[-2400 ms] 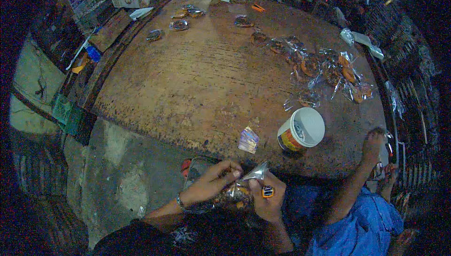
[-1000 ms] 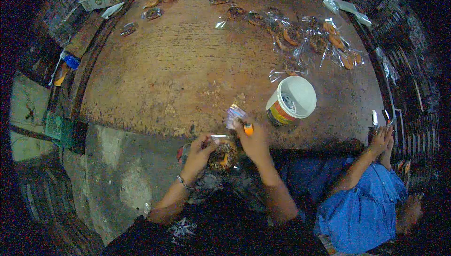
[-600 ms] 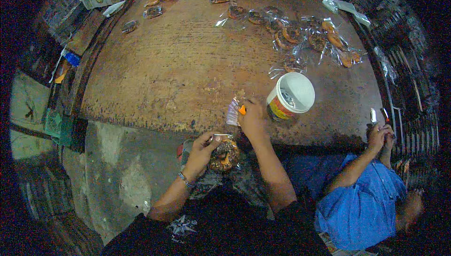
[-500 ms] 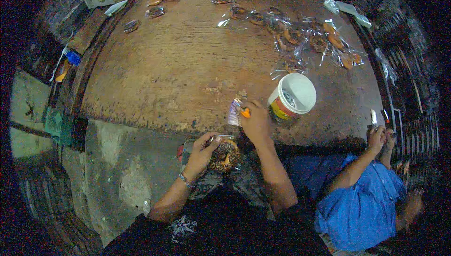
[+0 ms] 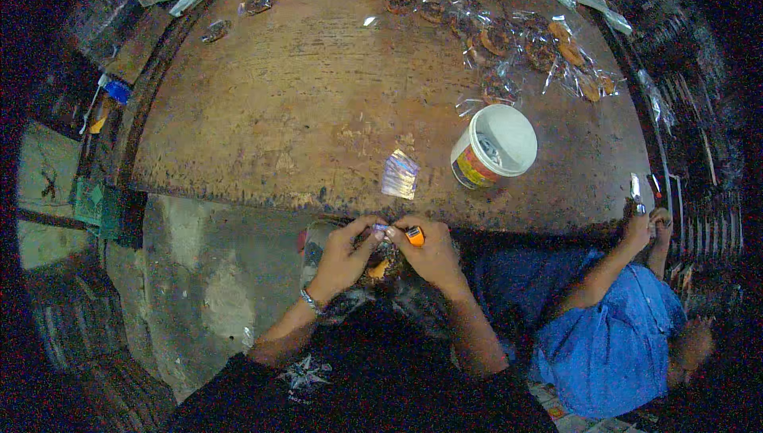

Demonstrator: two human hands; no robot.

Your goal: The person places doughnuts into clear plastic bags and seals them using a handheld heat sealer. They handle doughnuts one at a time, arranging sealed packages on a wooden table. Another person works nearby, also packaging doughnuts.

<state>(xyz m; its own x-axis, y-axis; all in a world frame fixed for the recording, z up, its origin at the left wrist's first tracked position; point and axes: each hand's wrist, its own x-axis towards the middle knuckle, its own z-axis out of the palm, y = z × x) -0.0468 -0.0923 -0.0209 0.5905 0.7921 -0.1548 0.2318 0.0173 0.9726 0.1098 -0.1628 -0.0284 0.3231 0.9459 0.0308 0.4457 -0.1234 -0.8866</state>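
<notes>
My left hand (image 5: 350,250) is closed in a pinch at the top edge of a clear plastic bag with a chocolate-topped doughnut (image 5: 380,269) in it, held over my lap. My right hand (image 5: 429,254) meets it there, fingertips pinched together. A small purple-white paper label (image 5: 381,228) shows between the fingertips of both hands. Tucked in my right hand is an orange lighter (image 5: 415,236). Just beyond, a fanned stack of purple-white labels (image 5: 400,175) lies near the table's front edge. The fingers partly hide the bag's edge.
A white bucket (image 5: 494,147) stands right of the labels on the wooden table (image 5: 278,107). Several bagged doughnuts (image 5: 497,40) lie at the far right, others (image 5: 258,4) far left. A co-worker in blue (image 5: 612,338) sits at my right, hands (image 5: 648,228) at the table's edge.
My right hand has come back from the label stack to my left hand, bringing a label and the lighter. The stack now lies uncovered. My left hand still holds the bag.
</notes>
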